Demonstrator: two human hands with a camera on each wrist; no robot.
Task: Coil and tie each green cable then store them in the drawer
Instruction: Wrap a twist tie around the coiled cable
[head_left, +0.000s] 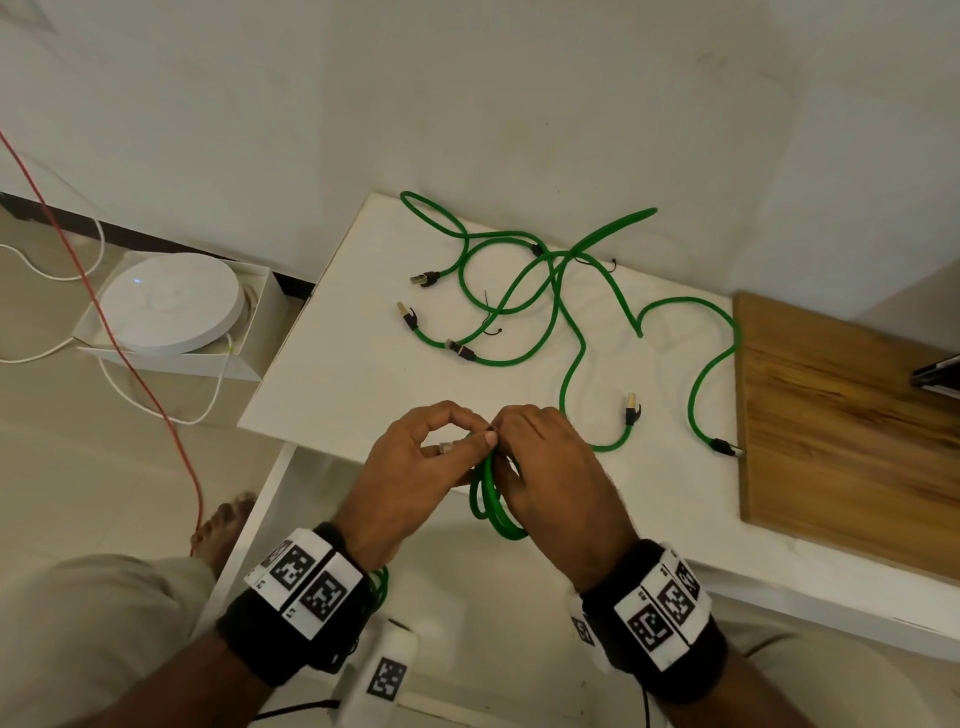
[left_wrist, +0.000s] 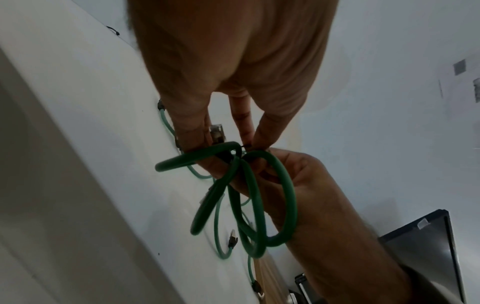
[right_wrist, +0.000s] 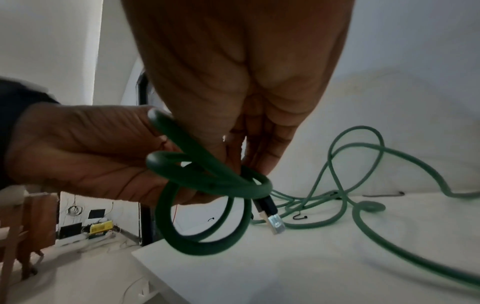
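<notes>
At the white table's (head_left: 337, 395) front edge, both hands hold one coiled green cable (head_left: 491, 512). My left hand (head_left: 475, 434) pinches the top of the coil beside its metal plug (head_left: 448, 446). My right hand (head_left: 506, 431) meets it there, at a small black tie (left_wrist: 246, 146). In the left wrist view the coil (left_wrist: 259, 205) hangs in loops around the right hand's fingers. The right wrist view shows the coil (right_wrist: 207, 181) lying against the left palm, its plug (right_wrist: 275, 223) pointing down. Several loose green cables (head_left: 519, 291) sprawl across the table behind. Part of another green loop (head_left: 382, 584) shows by my left wristband.
Loose black ties (head_left: 491, 319) lie among the cables. A wooden board (head_left: 831, 415) covers the table's right end, with a dark device (head_left: 935, 374) at its edge. On the floor to the left are a white round device in a box (head_left: 171, 306), a red wire (head_left: 130, 338) and my foot (head_left: 223, 525).
</notes>
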